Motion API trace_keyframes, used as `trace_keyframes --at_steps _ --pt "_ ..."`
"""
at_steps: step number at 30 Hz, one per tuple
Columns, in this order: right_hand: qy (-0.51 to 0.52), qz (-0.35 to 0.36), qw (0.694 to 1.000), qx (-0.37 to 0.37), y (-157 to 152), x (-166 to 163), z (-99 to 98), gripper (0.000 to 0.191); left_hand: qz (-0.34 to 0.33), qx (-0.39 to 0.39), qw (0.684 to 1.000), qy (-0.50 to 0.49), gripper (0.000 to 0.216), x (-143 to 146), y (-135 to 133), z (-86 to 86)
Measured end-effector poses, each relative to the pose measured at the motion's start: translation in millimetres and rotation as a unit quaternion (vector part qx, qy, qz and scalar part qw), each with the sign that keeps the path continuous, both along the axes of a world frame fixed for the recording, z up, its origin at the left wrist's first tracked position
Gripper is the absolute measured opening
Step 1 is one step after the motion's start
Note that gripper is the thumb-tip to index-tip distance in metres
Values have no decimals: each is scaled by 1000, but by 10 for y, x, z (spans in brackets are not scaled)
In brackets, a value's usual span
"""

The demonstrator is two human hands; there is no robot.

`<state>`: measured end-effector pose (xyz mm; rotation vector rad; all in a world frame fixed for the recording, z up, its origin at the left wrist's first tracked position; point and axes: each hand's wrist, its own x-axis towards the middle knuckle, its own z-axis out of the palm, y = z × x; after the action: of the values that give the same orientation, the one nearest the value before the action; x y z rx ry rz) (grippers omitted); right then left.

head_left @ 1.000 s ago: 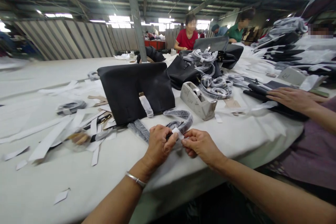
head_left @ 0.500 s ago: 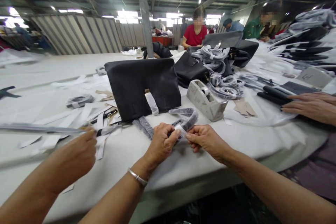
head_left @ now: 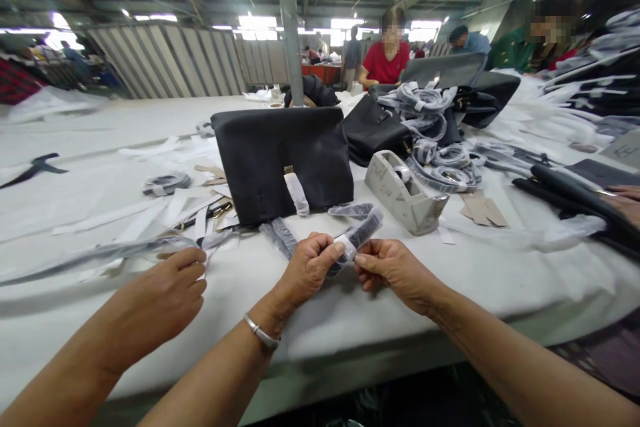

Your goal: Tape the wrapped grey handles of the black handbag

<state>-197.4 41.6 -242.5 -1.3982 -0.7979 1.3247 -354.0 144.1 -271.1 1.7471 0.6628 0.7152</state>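
Note:
My left hand [head_left: 310,267] and my right hand [head_left: 393,267] meet near the table's front edge, both pinching a black strap wrapped in clear film [head_left: 363,230] at a small white piece of tape between the thumbs. The strap loops back toward a black leather bag [head_left: 280,157] that lies flat just beyond my hands. A silver bangle circles my left wrist. A grey tape dispenser [head_left: 403,190] stands to the right of the bag.
Another person's hand [head_left: 160,293] at lower left holds a long film-wrapped strip [head_left: 100,253]. White paper strips litter the white table [head_left: 100,140]. Wrapped straps [head_left: 440,167] and black bags pile up at the right. Seated workers are at the far end.
The view has drifted left. Another person's hand came in at lower left and pulled a long wrapped strip across. My hands stay on the strap and have lifted slightly.

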Motion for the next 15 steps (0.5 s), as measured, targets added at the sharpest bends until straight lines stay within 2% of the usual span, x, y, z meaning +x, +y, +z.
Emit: trace_keyframes --at_steps 5,11,15 --pt "-41 -17 998 35 52 -31 -72 44 -17 -74 997 -29 41 -12 16 -22" --pt "-122 -37 989 70 109 -22 -140 42 -48 -146 987 -50 41 -19 -16 77" --pt "-159 -20 983 89 148 4 -163 41 -52 -155 985 -50 41 -28 -26 111"
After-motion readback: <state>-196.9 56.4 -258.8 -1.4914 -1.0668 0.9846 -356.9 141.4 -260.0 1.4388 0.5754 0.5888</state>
